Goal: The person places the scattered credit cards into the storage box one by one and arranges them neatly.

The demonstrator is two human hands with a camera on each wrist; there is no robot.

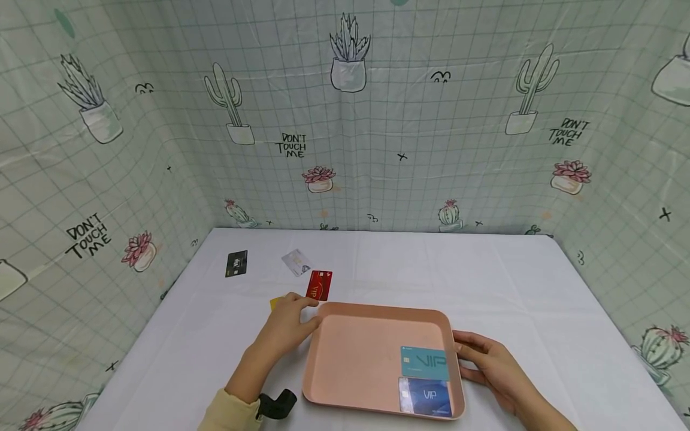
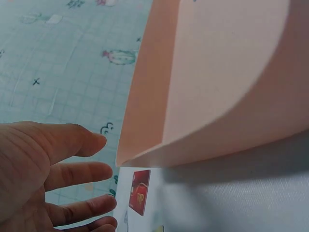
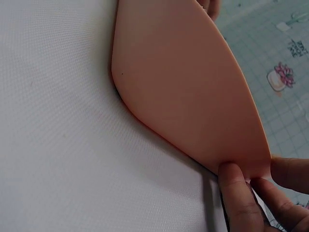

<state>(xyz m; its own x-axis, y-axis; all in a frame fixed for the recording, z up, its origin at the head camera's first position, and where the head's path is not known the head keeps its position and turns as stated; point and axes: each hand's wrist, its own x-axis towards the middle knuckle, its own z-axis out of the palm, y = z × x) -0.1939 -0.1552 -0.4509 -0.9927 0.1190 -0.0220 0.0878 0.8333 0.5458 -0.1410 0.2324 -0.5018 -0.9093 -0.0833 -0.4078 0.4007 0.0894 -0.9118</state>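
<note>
A pink tray (image 1: 366,359) lies on the white table in the head view. A teal VIP card (image 1: 423,363) and a blue VIP card (image 1: 425,397) rest in its right part, one above the other. My left hand (image 1: 291,323) is at the tray's far left corner; its fingers look loose and apart from the rim in the left wrist view. My right hand (image 1: 490,365) holds the tray's right side, with fingers against the outer wall (image 3: 188,92) in the right wrist view. Just beyond the left hand lies a red VIP card (image 1: 319,285), and a yellow card (image 1: 275,303) is mostly hidden behind that hand.
Farther back on the white tablecloth (image 1: 485,275) lie a black VIP card (image 1: 236,264) and a silvery card (image 1: 296,262). A patterned curtain (image 1: 350,131) bounds the table behind and on both sides. A black strap (image 1: 276,404) is around the left wrist.
</note>
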